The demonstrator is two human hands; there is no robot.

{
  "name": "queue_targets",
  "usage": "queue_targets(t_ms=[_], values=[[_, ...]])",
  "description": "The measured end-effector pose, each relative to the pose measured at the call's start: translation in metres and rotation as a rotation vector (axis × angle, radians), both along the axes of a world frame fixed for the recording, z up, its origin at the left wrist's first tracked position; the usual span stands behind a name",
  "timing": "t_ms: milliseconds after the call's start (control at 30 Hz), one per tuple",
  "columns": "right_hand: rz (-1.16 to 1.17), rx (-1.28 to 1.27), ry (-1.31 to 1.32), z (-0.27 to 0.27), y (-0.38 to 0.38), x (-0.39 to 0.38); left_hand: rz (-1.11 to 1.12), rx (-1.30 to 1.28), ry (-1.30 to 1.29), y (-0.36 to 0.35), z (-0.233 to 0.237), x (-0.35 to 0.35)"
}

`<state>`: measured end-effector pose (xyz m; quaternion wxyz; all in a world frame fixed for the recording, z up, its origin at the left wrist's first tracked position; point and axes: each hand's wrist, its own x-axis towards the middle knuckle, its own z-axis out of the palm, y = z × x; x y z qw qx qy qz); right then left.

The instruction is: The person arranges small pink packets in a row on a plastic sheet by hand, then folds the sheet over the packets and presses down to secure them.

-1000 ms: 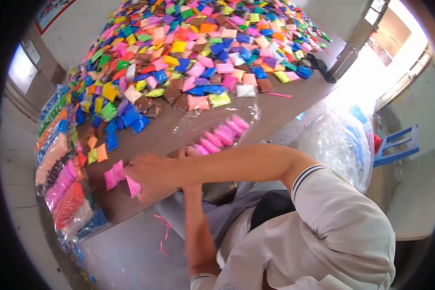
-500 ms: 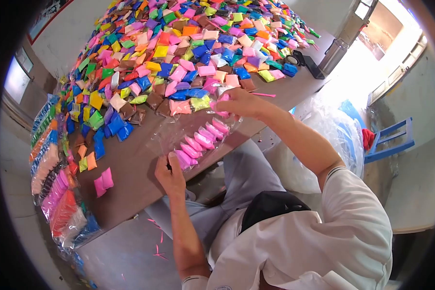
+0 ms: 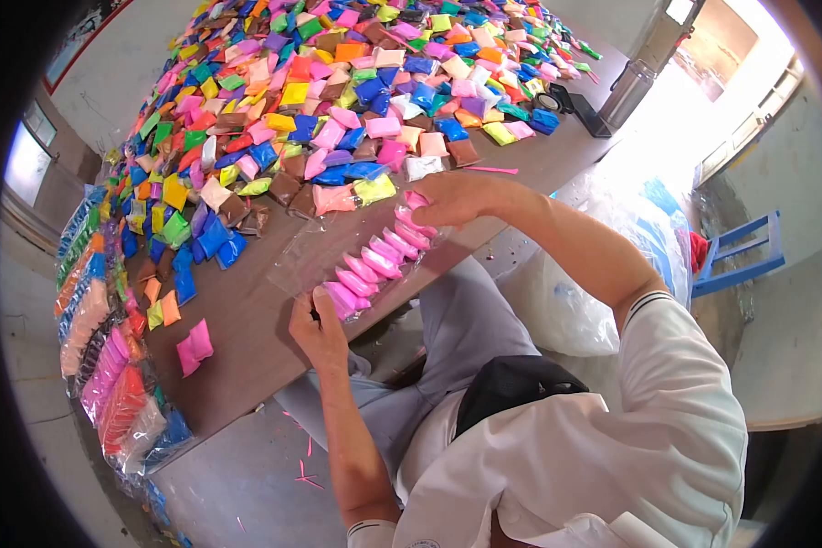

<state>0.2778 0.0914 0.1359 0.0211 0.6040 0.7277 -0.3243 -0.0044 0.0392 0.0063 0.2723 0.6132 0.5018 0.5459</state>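
A clear plastic bag (image 3: 306, 258) lies slantwise at the table's near edge, with several pink packets (image 3: 381, 260) lined up side by side inside it. My left hand (image 3: 321, 331) is closed on the bag's lower left end, thumb beside the lowest packet. At the upper right end, my right hand (image 3: 449, 199) has its fingers closed on another pink packet (image 3: 415, 201), close against the top of the row. Its fingertips are partly hidden. Just beyond the bag lie a yellow-green packet (image 3: 374, 189) and a salmon packet (image 3: 334, 199).
A large heap of coloured packets (image 3: 338, 100) covers the far table. Filled clear bags (image 3: 119, 374) line the left edge. Two pink packets (image 3: 194, 347) lie on the brown tabletop (image 3: 247, 342). A steel flask (image 3: 628, 96) stands far right; a big plastic sack (image 3: 566, 310) and blue stool (image 3: 740, 254) are below.
My right hand has moved slightly down, bringing its pink packet closer to the row in the bag. A white packet beyond that hand is now uncovered. My left hand keeps its hold.
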Motion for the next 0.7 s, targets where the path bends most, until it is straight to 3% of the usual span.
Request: queue_targets(t_ms=[200,300,400,600,700], values=[[0.022,0.018,0.126,-0.012,0.004,0.009,0.006,0.026,0.018,0.002,-0.004,-0.001],[0.154,0.198,0.033,-0.024,0.01,0.014,0.002,0.026,0.006,0.002,-0.004,0.0],[0.137,0.204,0.028,-0.017,0.003,0.012,0.0,0.02,-0.006,0.002,-0.003,0.001],[0.056,0.653,0.14,-0.046,-0.003,0.008,-0.004,0.028,0.024,0.002,-0.003,-0.001],[0.03,0.62,-0.052,-0.039,-0.008,0.009,0.001,0.028,0.032,0.002,-0.004,-0.002]])
